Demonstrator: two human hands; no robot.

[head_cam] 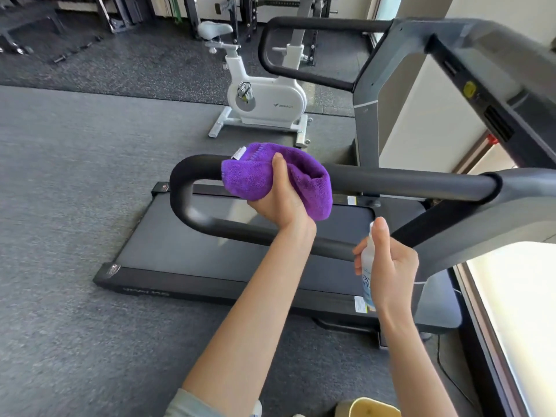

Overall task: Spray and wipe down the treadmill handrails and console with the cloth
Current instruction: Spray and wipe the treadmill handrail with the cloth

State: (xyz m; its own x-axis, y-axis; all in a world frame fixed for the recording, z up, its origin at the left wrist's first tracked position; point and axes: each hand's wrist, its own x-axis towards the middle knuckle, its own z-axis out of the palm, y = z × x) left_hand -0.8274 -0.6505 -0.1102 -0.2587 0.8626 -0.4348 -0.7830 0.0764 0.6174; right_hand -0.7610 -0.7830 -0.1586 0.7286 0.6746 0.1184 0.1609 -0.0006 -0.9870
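Note:
A purple cloth (255, 176) is wrapped over the top bar of the treadmill's near black handrail (406, 180), close to its rounded left end. My left hand (281, 200) grips the cloth from below, thumb up across it. My right hand (389, 266) holds a small clear spray bottle (367, 266) upright just below and right of the cloth, thumb on its top. The far handrail (301, 73) loops behind. The grey console (481, 70) rises at the upper right. The treadmill belt (180, 242) lies below the rails.
A white exercise bike (261, 97) stands on the grey floor beyond the treadmill. Weight racks (120, 10) line the back wall. A bright window (517, 311) runs along the right. A yellow object (370, 409) sits at the bottom edge near my feet.

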